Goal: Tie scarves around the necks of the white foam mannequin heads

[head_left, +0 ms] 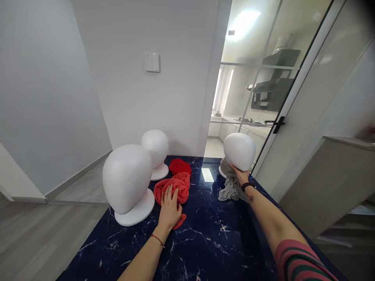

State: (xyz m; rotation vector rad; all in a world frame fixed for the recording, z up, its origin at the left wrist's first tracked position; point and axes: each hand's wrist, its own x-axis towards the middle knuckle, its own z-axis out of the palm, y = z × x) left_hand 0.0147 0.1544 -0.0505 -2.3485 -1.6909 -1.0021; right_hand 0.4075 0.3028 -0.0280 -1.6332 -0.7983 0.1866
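My left hand (169, 208) lies on a bunched coral-red scarf (183, 183), fingers spread over its folds. Behind that sits a brighter red cloth (180, 166). At the right, my right hand (241, 177) is closed around the lower part of a white foam mannequin head (239, 150), some of its fingers hidden behind it. A grey scarf (231, 191) wraps the neck of this head, and its loose end spreads on the table beside my wrist. Two more white heads stand bare at the left, a large near one (127, 177) and a farther one (155, 146).
The dark blue marbled tabletop (208, 238) reaches back to a white wall (140, 105) with a light switch (152, 63). Behind the right-hand head is a glass door (249, 74) with a black handle (279, 125). A beige cabinet (328, 187) stands at the right.
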